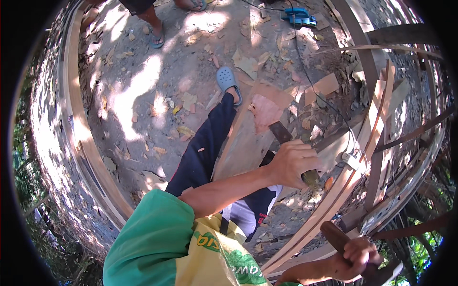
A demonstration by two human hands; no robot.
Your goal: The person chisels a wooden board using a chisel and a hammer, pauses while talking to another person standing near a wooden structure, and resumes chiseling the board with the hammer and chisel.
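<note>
My left hand (293,159) is closed on a chisel (280,131) with a dark, flat blade and a worn greenish handle end; its tip rests at a pale, roughly cut patch on a wide wooden board (238,152). The board lies slanting beside my outstretched leg. At the lower right, my right hand (355,260) is wrapped round a wooden-handled tool (334,233) with a metal head, apart from the board.
A blue power planer (298,18) sits at the top, its cord trailing down to a white socket block (353,161). Another person's feet (156,38) are at the top left. Long planks (81,128) line the left; timber strips (334,200) crowd the right.
</note>
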